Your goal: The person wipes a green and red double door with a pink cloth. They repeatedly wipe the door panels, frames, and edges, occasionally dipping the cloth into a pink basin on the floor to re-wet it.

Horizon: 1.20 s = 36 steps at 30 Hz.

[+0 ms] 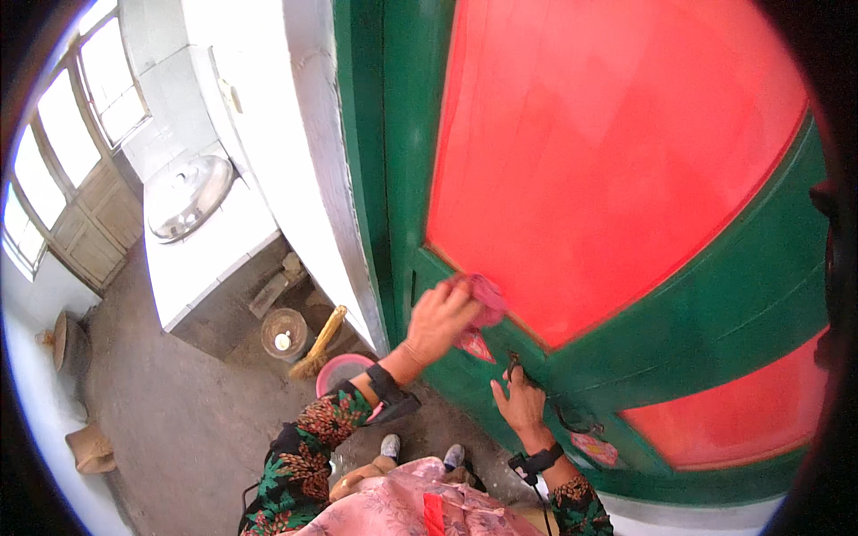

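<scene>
A green wooden door (415, 288) with red panels (603, 167) fills the space before me. My left hand (439, 318) presses a crumpled pink cloth (488, 301) against the green frame, at the lower corner of the large red panel. Partly under that hand is a pink patterned sticker (477, 346). Lower and to the right, my right hand (521, 405) has its fingers around a dark metal door handle (514, 364), its thumb apart. A second curved handle (576, 425) and another sticker (594, 449) are right of my right wrist.
A pink basin (342, 370) stands on the floor near my left forearm. Beside it are a straw broom (325, 342) and a round container (275, 328). A white-tiled counter (221, 241) bears a large metal lid (191, 197). Baskets (90, 449) line the left wall.
</scene>
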Motion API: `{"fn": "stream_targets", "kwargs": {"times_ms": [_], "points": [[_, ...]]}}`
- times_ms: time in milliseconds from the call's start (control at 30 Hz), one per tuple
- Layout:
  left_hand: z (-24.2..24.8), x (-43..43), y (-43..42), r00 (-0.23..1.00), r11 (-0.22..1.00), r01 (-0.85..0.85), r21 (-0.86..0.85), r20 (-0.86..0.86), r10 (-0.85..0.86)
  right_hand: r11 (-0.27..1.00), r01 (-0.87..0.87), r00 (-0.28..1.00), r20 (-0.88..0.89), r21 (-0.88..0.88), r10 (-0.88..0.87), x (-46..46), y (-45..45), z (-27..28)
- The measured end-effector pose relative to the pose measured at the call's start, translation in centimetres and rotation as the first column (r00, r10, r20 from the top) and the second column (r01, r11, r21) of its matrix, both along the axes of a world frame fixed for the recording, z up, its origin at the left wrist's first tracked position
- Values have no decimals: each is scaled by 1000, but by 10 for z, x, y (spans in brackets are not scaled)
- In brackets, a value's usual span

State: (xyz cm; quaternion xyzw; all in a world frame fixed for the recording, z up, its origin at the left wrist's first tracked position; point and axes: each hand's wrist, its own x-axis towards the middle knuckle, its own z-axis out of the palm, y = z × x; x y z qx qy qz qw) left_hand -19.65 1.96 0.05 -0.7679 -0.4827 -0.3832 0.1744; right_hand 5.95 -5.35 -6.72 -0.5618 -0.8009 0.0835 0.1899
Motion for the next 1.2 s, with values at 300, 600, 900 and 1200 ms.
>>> {"fn": "stream_targets", "kwargs": {"times_ms": [300,600,900,1200], "points": [[19,-68,18,929,979,-151,-136,320,187,999,-29,999,28,20,28,8,6,-6],[84,-25,46,796,979,-152,132,604,42,998,60,998,-14,23,-59,6,2,-17],[173,-21,92,889,842,-214,495,455,-41,971,-97,995,-14,217,103,17,6,-27],[473,-18,119,902,616,-305,727,428,-59,983,-176,981,-73,57,180,27,5,-8]]}}
